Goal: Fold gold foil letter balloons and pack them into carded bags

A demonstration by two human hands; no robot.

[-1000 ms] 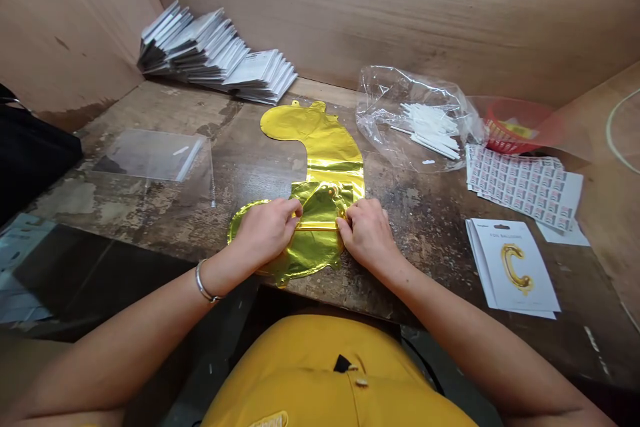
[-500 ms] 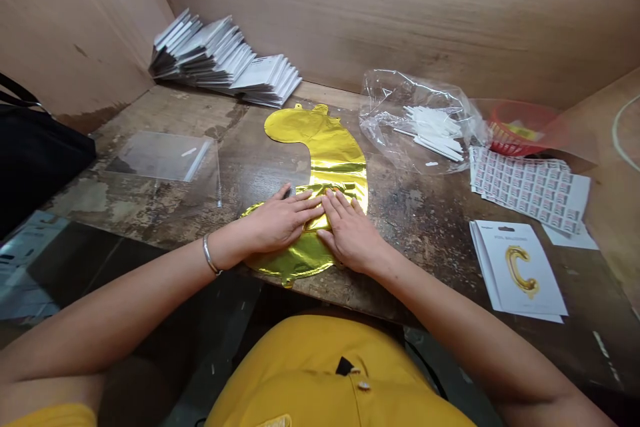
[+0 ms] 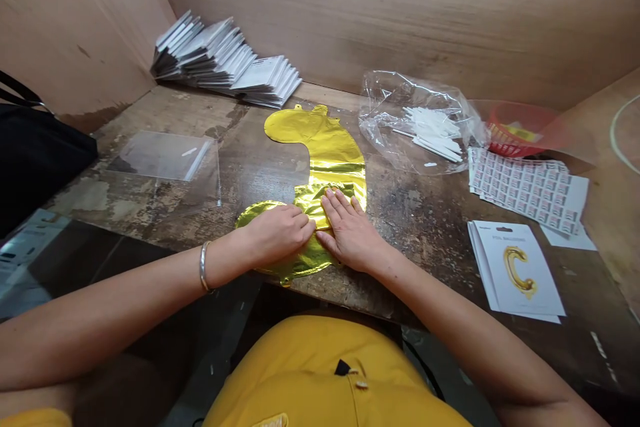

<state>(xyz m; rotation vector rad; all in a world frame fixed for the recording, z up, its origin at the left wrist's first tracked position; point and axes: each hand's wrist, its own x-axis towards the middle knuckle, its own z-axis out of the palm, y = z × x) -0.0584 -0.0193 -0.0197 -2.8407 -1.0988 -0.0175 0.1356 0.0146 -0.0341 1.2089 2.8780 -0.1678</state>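
Observation:
A flat gold foil balloon (image 3: 336, 147), curved like a letter C, lies on the worn wooden table (image 3: 400, 213). Across its lower middle runs a folded strip of foil. My right hand (image 3: 347, 227) rests flat on this part, fingers stretched out and slightly spread. Beside it, my left hand (image 3: 280, 233) has its fingers curled in at the foil, over the balloon's lower end. Its fingertips are hidden, so whether they pinch the foil or only press on it is hard to see; the hand looks closed on the foil. A metal bangle circles my left wrist.
At the back left lean stacks of white packets (image 3: 215, 57). A clear sleeve (image 3: 165, 157) lies on the left. To the right are a bag of white straws (image 3: 433, 133), a red basket (image 3: 515, 130), sticker sheets (image 3: 525, 190) and printed balloon cards (image 3: 517, 270).
My left hand has gone from lying flat with fingers extended to curled fingers, its fingertips drawn back toward me. My right hand stays flat in nearly the same place.

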